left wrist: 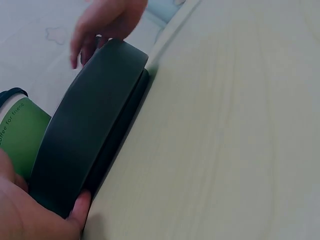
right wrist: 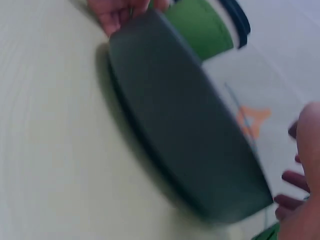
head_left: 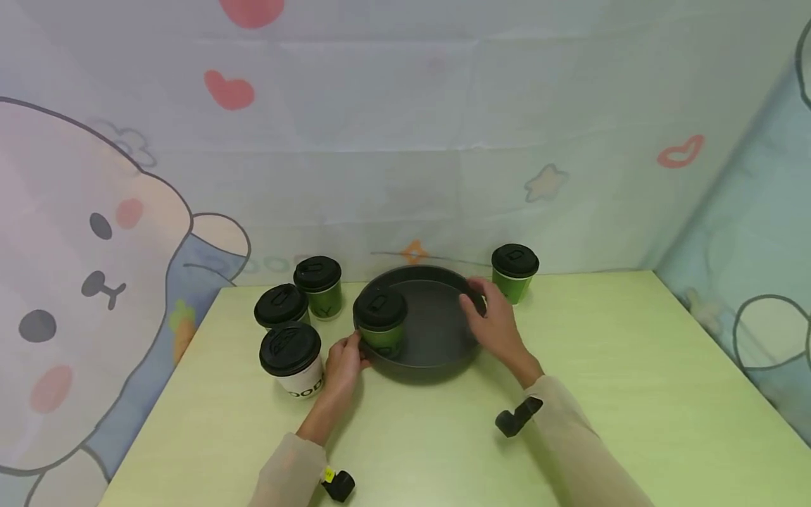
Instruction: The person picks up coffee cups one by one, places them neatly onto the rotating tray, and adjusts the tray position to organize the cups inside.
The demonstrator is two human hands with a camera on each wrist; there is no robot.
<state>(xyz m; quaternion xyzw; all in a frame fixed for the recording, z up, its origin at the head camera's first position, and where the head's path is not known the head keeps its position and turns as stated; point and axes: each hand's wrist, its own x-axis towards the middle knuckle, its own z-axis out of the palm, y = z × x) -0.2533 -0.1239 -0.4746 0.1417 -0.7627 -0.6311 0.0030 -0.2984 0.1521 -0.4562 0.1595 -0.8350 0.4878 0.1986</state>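
Observation:
A round dark grey pan [head_left: 437, 317] lies on the table, and a green paper cup with a black lid [head_left: 383, 331] stands inside it at the left. My left hand [head_left: 344, 367] grips the pan's left rim next to that cup. In the left wrist view, one fingertip [left wrist: 81, 207] shows low against the pan's outer side. At the opposite rim is my right hand [head_left: 497, 324], thumb and fingers spread, the thumb over the pan's inside. The right wrist view has this hand's fingers [right wrist: 292, 200] loosely bent beside the pan's wall, holding nothing.
Left of the pan stand a white cup with a black lid [head_left: 294, 362], another black-lidded cup [head_left: 281, 306] behind it and a green cup [head_left: 323, 289] farther back. One more green cup [head_left: 514, 271] is at the back right, close to the right hand. A printed cloth [head_left: 380, 183] hangs behind the table.

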